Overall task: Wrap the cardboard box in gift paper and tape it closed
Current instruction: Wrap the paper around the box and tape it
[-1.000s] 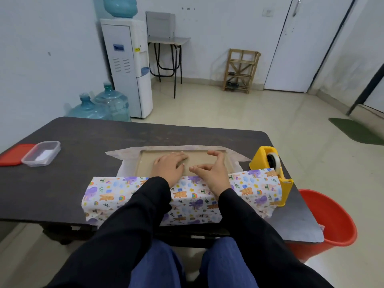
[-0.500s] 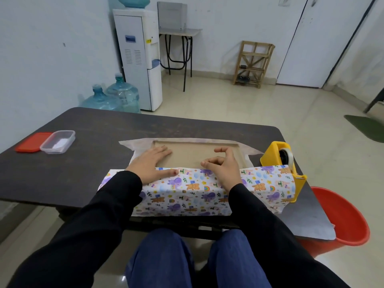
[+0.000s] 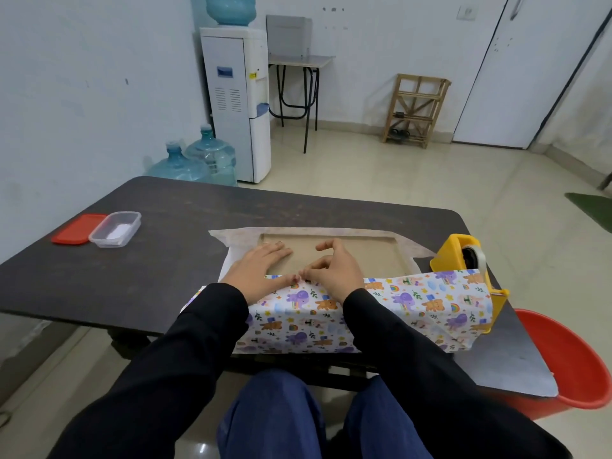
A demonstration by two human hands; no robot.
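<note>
Head view: the cardboard box (image 3: 364,256) lies flat on the gift paper (image 3: 414,299) near the bench's (image 3: 149,276) front edge, with 1 flap drawn over its near side. The left hand (image 3: 255,270) presses it down, fingers spread flat. The right hand's (image 3: 334,273) curled fingers seem to pinch the flap's edge (likely keeping it taut). The tape dispenser (image 3: 463,256) sits just beside the box, within reach for sealing.

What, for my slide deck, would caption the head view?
Left hand presses and right hand pinches the gift paper edge on the cardboard box, tape dispenser nearby.
</note>
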